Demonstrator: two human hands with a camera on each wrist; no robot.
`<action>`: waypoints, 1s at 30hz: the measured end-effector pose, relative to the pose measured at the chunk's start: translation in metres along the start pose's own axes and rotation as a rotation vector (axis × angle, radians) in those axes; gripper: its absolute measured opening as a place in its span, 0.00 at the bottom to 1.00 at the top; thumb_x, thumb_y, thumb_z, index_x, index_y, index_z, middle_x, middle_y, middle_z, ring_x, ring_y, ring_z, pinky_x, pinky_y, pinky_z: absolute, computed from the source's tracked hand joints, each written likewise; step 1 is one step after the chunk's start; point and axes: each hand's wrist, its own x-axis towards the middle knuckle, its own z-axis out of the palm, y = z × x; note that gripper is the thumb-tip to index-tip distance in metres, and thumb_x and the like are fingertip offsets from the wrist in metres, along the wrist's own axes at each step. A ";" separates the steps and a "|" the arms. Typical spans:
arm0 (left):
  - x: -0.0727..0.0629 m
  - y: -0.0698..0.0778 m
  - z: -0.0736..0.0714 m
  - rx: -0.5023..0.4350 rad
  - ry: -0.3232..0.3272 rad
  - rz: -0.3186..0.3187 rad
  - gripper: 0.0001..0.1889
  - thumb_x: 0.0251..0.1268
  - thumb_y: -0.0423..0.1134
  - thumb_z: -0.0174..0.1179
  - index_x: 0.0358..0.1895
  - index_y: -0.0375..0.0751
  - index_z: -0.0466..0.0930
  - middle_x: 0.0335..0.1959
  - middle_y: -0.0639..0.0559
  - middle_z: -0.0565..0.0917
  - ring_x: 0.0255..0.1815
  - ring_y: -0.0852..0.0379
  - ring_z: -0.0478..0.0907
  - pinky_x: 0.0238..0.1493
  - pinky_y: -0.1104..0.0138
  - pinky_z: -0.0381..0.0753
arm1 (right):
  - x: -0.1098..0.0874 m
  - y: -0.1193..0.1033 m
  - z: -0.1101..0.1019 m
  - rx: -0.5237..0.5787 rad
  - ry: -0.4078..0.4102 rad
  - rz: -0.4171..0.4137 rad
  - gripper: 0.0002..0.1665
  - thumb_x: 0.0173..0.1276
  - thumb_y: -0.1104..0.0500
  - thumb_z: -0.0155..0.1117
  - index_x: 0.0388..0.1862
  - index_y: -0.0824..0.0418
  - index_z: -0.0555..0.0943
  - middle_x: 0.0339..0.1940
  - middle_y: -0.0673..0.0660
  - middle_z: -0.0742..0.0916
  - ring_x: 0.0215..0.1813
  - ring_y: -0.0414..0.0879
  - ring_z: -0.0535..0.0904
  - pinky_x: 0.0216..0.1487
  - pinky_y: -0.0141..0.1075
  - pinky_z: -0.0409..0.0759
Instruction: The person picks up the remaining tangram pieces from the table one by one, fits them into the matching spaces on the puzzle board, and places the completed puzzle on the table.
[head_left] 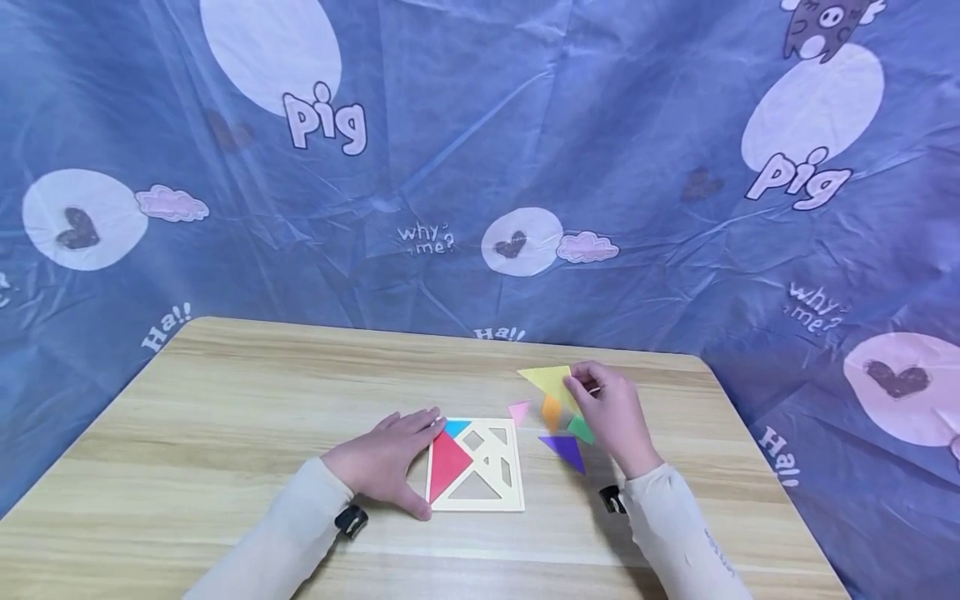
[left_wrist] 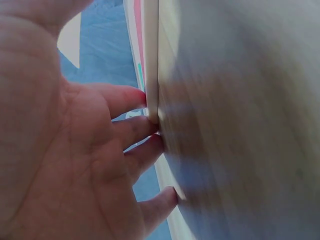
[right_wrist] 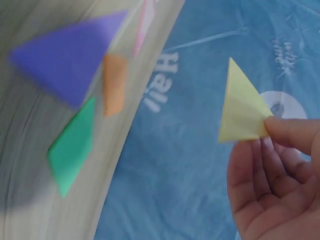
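A cream tangram board (head_left: 517, 483) lies flat on the table, with a red triangle (head_left: 448, 462) and a blue piece (head_left: 455, 427) in its left part. My left hand (head_left: 386, 462) spans the board's left side, thumb near the lower corner and fingers near the upper one. In the left wrist view, its fingertips (left_wrist: 137, 97) touch the board's edge. Above the table, my right hand (head_left: 618, 412) pinches a yellow triangle (right_wrist: 242, 110) between thumb and fingers. Below it lie an orange piece (right_wrist: 115, 82), a green piece (right_wrist: 74, 147) and a purple triangle (right_wrist: 72, 55).
A small pink triangle (head_left: 519, 412) lies by the board's upper right corner. Several shaped recesses show in the board's middle and right. Behind the wooden table (head_left: 300, 375) hangs a blue printed cloth (head_left: 450, 167).
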 end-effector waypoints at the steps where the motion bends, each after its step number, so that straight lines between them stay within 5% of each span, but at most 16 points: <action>1: 0.000 0.000 0.000 0.002 -0.001 -0.001 0.64 0.44 0.64 0.78 0.82 0.37 0.55 0.84 0.43 0.54 0.85 0.47 0.49 0.83 0.47 0.47 | 0.000 -0.003 0.001 0.025 -0.018 0.024 0.04 0.69 0.66 0.71 0.40 0.66 0.86 0.33 0.56 0.89 0.37 0.47 0.84 0.39 0.31 0.83; 7: 0.002 -0.001 0.001 -0.003 0.004 -0.003 0.64 0.43 0.62 0.79 0.82 0.36 0.55 0.84 0.42 0.54 0.85 0.46 0.50 0.83 0.46 0.47 | -0.001 -0.021 0.005 0.073 -0.150 0.104 0.04 0.69 0.62 0.72 0.40 0.62 0.86 0.32 0.53 0.88 0.35 0.45 0.82 0.36 0.32 0.82; 14: 0.003 -0.001 0.003 -0.001 0.008 0.006 0.64 0.43 0.64 0.79 0.82 0.36 0.56 0.84 0.42 0.55 0.84 0.46 0.51 0.83 0.46 0.48 | -0.008 -0.034 0.011 0.083 -0.262 0.082 0.03 0.69 0.61 0.73 0.35 0.56 0.85 0.32 0.48 0.88 0.41 0.45 0.82 0.42 0.38 0.80; 30: 0.001 0.001 0.005 0.011 0.005 -0.014 0.64 0.44 0.65 0.78 0.82 0.38 0.56 0.84 0.45 0.55 0.84 0.48 0.51 0.83 0.47 0.49 | -0.020 -0.042 0.021 0.193 -0.456 0.073 0.03 0.67 0.61 0.74 0.33 0.58 0.88 0.31 0.48 0.87 0.33 0.43 0.78 0.31 0.30 0.77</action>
